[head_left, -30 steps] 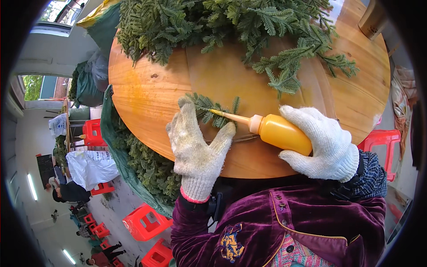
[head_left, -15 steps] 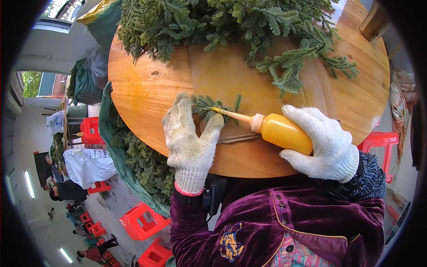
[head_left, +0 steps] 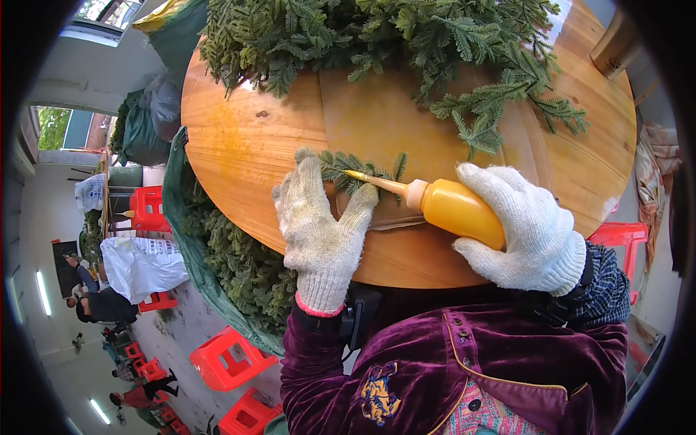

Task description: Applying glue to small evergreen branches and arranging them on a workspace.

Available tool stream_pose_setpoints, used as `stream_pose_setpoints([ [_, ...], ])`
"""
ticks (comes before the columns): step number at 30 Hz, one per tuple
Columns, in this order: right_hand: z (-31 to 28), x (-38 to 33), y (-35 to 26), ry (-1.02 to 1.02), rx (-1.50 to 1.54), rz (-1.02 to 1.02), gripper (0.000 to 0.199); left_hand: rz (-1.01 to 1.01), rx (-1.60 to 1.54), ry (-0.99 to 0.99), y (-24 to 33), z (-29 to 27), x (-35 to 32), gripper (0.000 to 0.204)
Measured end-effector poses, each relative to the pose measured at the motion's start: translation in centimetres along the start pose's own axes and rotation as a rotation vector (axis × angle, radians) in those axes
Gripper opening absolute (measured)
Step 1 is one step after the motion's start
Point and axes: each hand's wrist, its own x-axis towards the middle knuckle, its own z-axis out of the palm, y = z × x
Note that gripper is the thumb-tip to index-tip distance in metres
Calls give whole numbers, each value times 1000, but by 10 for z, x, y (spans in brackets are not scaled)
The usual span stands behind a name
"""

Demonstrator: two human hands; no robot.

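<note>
Head view's showing two gloved hands, one bottle and one sprig at the near edge of a round wooden table (head_left: 239,145). Left hand (head_left: 322,232) is lying flat, fingers spread, pinning the sprig (head_left: 355,168) to the wood. Right hand (head_left: 522,228) is gripping the orange bottle (head_left: 457,210), long axis running left-right, thin nozzle pointing left and slightly up onto the sprig. Bare wood is sitting left of the hands; a pile of greenery (head_left: 377,36) is crowding the far side. Several red stools (head_left: 228,359) are standing below.
</note>
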Motion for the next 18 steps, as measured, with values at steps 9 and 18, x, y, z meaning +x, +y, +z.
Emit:
stream_pose_setpoints([
  [9, -5, 7, -11, -135, -31, 15, 72, 50, 48, 34, -3, 3, -1, 87],
  [18, -20, 19, -37, -206, -279, -23, 70, 136, 101, 33, -7, 2, 6, 75],
])
